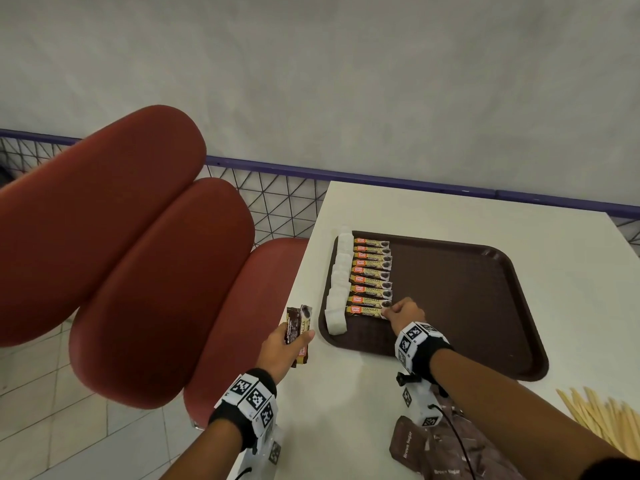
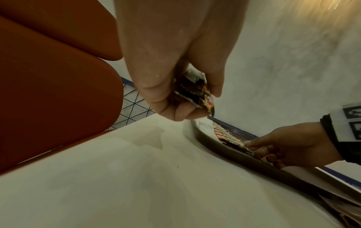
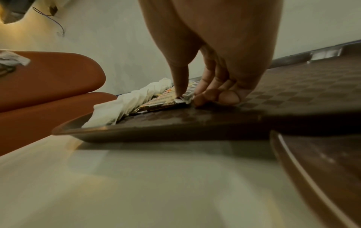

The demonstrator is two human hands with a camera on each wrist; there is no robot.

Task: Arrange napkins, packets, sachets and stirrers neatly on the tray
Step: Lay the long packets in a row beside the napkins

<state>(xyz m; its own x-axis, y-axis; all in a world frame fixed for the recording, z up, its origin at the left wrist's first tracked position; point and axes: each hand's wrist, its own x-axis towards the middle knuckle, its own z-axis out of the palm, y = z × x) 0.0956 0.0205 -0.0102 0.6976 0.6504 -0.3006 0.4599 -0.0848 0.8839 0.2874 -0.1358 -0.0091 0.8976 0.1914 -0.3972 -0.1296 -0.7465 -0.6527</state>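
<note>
Head view: a brown tray (image 1: pixel 467 299) on the white table (image 1: pixel 346 403) carries a column of folded white napkins (image 1: pixel 337 289) along its left edge and, beside it, nine orange-and-black coffee sachets (image 1: pixel 370 277) in a row. The right hand (image 1: pixel 405 313) pinches the end of the nearest sachet — thumb and fingertips closed on its crimped edge — while the left hand (image 1: pixel 280 351) grips a small bundle of spare sachets (image 1: pixel 298 329) off the tray's left side.

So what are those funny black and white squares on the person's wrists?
Both arms are bare, with no sleeves. Each wrist wears a black band: the left wristband and the right wristband. White blocks printed with black-and-white square code patterns sit on the bands. A white camera unit with more of those patterns hangs under the right wrist, trailing a thin black cable. No gloves or rings show.
</note>
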